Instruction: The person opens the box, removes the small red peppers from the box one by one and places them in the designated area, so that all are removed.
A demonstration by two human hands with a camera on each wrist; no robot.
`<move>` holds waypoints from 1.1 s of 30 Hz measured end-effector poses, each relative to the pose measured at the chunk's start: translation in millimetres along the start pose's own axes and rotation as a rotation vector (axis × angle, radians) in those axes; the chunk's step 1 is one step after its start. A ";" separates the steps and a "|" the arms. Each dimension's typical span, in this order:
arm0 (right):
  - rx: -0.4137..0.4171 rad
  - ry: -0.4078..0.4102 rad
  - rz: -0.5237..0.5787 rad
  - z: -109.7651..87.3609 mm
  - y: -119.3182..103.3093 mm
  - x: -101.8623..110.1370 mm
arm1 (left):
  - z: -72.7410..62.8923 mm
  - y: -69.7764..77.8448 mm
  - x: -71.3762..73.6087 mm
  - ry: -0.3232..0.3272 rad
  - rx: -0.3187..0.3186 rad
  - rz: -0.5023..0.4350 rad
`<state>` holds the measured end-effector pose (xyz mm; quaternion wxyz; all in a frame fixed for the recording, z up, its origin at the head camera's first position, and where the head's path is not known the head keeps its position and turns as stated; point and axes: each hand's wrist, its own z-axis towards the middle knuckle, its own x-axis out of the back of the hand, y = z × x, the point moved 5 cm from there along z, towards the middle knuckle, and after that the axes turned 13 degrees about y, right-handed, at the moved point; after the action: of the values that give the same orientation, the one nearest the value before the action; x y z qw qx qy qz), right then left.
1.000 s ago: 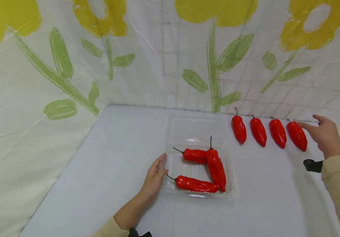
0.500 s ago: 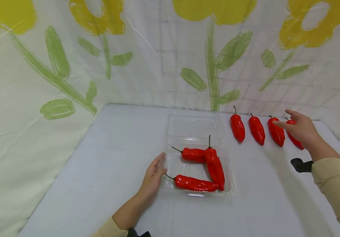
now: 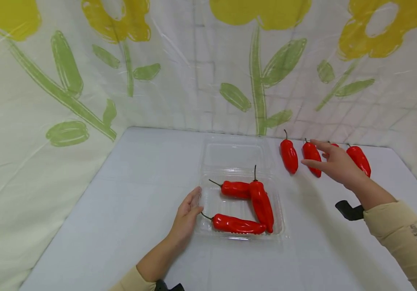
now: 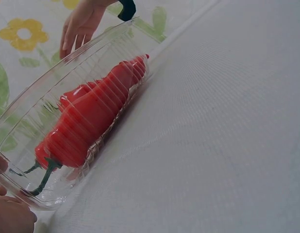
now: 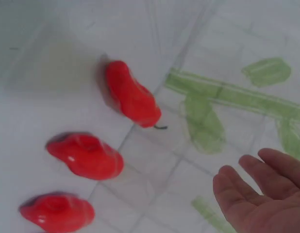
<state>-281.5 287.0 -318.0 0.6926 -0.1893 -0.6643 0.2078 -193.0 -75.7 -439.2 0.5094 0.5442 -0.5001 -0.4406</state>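
Note:
A clear plastic clamshell box [image 3: 283,218] stands on the table with its lid laid back. Three red chili peppers with green stems lie in it: an upper one [image 3: 234,190], a front one [image 3: 238,224] and an upright-lying one [image 3: 262,206]. My left hand [image 3: 185,216] holds the box's left wall, thumb at the near corner; the left wrist view shows the fingers [image 4: 11,213] at its edge. My right hand [image 3: 335,163], fingers spread and holding nothing, hovers over the row of peppers, covering most of one. The second pepper [image 3: 311,153] lies behind its fingertips.
The leftmost pepper [image 3: 289,156] and the rightmost pepper [image 3: 359,160] of the row lie near the table's back edge. A flower-printed curtain [image 3: 179,97] rises behind the white table [image 3: 132,182]. The open lid [image 3: 235,153] reaches back towards the curtain.
My right hand has moved left along the row, from the rightmost pepper towards the second from the left. The left hand and the box have stayed in place.

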 end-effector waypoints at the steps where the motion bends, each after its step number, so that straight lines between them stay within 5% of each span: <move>1: 0.012 -0.003 0.000 -1.1 -2.4 -2.2 | 0.0 0.6 0.2 0.000 0.001 -0.001; 18: 0.122 -0.037 0.102 -25.4 -53.2 -25.4 | -1.5 4.6 2.5 0.007 0.008 -0.014; 33: 0.085 -0.183 0.183 -39.9 -77.4 -45.3 | -1.3 2.1 -0.6 0.000 0.013 -0.016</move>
<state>-240.2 198.0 -316.2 0.6147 -0.1999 -0.6952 0.3145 -192.1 -74.9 -436.9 0.5024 0.5516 -0.4986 -0.4412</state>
